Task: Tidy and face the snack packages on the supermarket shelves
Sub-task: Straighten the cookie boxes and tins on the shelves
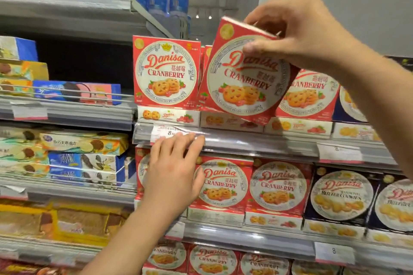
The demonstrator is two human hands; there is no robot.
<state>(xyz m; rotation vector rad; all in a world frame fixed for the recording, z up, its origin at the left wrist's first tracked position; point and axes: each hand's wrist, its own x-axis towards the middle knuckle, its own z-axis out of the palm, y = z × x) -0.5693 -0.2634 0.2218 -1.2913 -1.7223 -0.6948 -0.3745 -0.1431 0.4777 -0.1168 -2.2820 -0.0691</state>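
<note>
**Red cranberry box held tilted above its slot on the upper shelf**

Red cardboard is the item in hand: we find the right hand [297, 33] gripping a cranberry cookie box [245, 73] by its top edge, fingers curled over the top and the thumb pressed on the printed face. The box hangs in front of the upper shelf [245, 140], face outward, but rotated clockwise, so that its top leans to the right and its lower corner points down toward the flat boxes [232, 121] lying along the shelf front.

The governing relation is this. To the box's left stands an upright box [166, 71], square and properly faced. To its right and partly behind it stands another cranberry box [308, 96], leaning. The held box sits between these two and overlaps both. We judge that the gap it must enter lies directly below and behind it, so the coming move calls for a counter-clockwise correction and a short descent, with its sides brought parallel to the left neighbour.

The left hand [172, 172] is lower, fingers extended and lying flat against the shelf's price rail [223, 140] beside a price tag [165, 133]; it holds nothing. The right hand is plainly the nearer to the work.

Risk, in our judgement: the lower corner may catch the flat boxes beneath.
</note>
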